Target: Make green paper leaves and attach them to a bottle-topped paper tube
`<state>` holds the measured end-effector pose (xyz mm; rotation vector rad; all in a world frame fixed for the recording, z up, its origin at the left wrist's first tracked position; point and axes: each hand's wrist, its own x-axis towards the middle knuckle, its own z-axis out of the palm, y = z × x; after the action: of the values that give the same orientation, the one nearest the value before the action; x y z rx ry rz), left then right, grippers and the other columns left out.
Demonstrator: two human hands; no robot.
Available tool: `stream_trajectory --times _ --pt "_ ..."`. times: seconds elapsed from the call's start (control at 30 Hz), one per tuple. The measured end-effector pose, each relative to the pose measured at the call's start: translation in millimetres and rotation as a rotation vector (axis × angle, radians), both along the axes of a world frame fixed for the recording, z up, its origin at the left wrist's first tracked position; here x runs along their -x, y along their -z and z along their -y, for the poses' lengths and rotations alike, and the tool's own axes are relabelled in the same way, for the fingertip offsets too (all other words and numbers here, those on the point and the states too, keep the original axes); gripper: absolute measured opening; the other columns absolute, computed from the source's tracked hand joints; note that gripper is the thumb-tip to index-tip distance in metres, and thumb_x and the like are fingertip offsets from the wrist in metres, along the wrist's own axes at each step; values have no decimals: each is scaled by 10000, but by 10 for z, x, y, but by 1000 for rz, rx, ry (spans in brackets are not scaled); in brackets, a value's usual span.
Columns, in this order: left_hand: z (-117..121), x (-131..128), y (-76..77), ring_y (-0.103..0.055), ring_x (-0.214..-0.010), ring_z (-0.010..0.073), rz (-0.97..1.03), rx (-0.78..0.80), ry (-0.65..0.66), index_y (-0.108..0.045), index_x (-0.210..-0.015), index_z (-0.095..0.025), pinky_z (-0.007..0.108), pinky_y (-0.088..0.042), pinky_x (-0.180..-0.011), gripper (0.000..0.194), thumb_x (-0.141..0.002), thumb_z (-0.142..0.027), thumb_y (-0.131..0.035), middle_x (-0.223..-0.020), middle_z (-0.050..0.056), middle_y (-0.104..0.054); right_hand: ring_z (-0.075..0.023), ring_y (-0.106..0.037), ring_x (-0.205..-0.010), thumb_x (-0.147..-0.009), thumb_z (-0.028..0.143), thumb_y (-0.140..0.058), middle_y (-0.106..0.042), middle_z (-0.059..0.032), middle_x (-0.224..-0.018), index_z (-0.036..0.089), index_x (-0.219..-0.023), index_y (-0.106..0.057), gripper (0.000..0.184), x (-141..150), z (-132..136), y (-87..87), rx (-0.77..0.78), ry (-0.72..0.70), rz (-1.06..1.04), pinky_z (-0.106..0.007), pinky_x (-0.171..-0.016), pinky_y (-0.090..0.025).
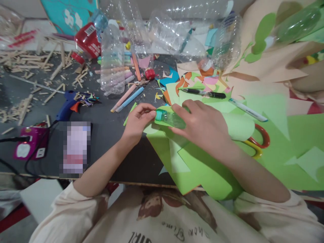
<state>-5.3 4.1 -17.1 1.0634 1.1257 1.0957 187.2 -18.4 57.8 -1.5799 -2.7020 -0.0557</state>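
Note:
A small clear plastic bottle [174, 119] with a teal cap [159, 115] lies on its side over green paper [192, 162]. My right hand [199, 118] is closed over the bottle's body from above and hides much of it. My left hand [139, 121] pinches at the cap end, thumb and forefinger together against it. A curved edge of green paper shows around the cap. Beside my right wrist is a pale green paper piece [240, 126], covering part of a pair of scissors with red and yellow handles [263, 135].
A black pen [205, 93] and a white marker [248, 110] lie beyond my right hand. Chalk-like coloured sticks [130, 99], empty clear bottles [112, 60] and paper scraps fill the back. At left are a blue glue gun [65, 104], wood sticks, a purple power box [31, 141] and a phone [76, 146].

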Motion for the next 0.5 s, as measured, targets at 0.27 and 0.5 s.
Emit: stream_trajectory --times 0.27,0.5 --pt "-22 11 -68 -566 -621 83 64 134 48 -599 -788 -200 207 -484 -589 344 -633 -392 -838 -764 -25 -616 -272 -586 -849 -847 310 -649 -683 -149 -1009 134 -1211 -631 405 34 -12 2 41 13 -9 -329 -659 -382" --pt "-29 24 -81 -523 -629 94 56 90 41 -532 -730 -209 209 -430 -549 258 -612 -285 -748 -773 -26 -567 -269 -587 -874 -852 269 -627 -689 -140 -1056 168 -1247 -627 408 71 18 5 70 -7 -53 -325 -654 -372"
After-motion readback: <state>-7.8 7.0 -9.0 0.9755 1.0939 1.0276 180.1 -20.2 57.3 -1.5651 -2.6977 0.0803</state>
